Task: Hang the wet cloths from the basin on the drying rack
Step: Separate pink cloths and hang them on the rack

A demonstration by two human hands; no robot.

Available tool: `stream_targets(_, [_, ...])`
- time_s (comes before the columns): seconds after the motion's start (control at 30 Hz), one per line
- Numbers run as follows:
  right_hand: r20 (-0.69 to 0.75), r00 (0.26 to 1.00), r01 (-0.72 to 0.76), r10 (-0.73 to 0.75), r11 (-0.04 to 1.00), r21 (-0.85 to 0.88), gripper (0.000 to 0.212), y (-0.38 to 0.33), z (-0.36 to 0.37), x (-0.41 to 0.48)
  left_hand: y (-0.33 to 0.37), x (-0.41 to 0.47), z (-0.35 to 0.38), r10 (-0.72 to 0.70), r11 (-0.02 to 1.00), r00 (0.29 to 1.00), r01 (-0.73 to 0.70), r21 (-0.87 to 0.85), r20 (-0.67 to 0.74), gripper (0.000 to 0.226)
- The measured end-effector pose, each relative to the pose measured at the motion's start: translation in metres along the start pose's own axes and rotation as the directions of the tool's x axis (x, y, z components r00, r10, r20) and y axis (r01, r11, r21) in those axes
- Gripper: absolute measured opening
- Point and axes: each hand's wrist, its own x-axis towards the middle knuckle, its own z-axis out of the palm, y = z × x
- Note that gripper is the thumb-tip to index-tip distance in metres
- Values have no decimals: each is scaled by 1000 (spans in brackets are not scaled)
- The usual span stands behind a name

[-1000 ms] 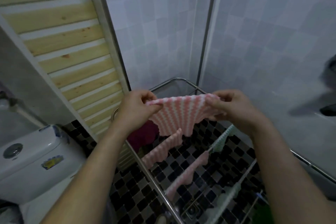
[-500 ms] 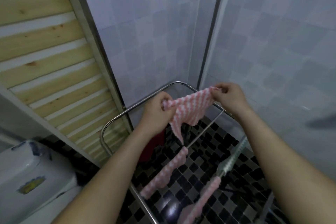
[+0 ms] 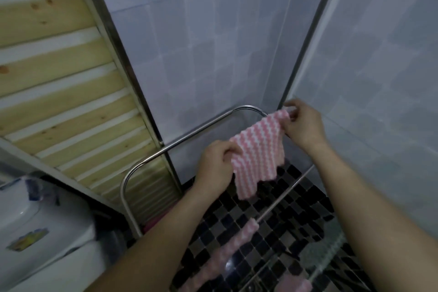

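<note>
Head view: both hands, left and right, pinch pink striped cloth corners.

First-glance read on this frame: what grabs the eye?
The pink-and-white cloth, stretched between the left hand and right hand at centre right, by the far end of the steel drying rack. Below it, more pink cloths already hang on the rack's rails above a black checkered floor. A slatted wooden panel fills the upper left.

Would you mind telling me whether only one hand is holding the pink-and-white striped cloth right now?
No, the left hand pinches one top corner of the pink-and-white cloth and the right hand pinches the other.
</note>
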Motion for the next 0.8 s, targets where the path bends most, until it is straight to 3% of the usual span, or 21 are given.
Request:
stream_targets(0.1, [46, 996, 72, -74, 997, 35, 49, -3, 22, 9, -8, 21, 2, -79, 994, 997, 80, 73, -22, 33])
stream_targets(0.2, [78, 997, -5, 1, 999, 51, 58, 6, 37, 7, -16, 31, 2, -151, 951, 985, 121, 283, 84, 38])
stream_targets(0.33, [-61, 969, -239, 238, 971, -6, 20, 33, 40, -6, -16, 20, 0, -100, 936, 991, 64, 346, 87, 32])
stream_targets(0.5, [96, 892, -452, 442, 879, 150, 25, 55, 52, -12, -16, 6, 9, -90, 916, 993, 55, 398, 70, 22])
stream_targets(0.67, [42, 908, -416, 418, 881, 223, 9, 51, 59, -9, -13, 8, 8, -59, 917, 997, 31, 397, 57, 20])
stream_targets(0.8, [-24, 947, -318, 319, 947, 39, 19, 47, 53, -5, -13, 13, 10, -61, 930, 998, 62, 363, -13, 19])
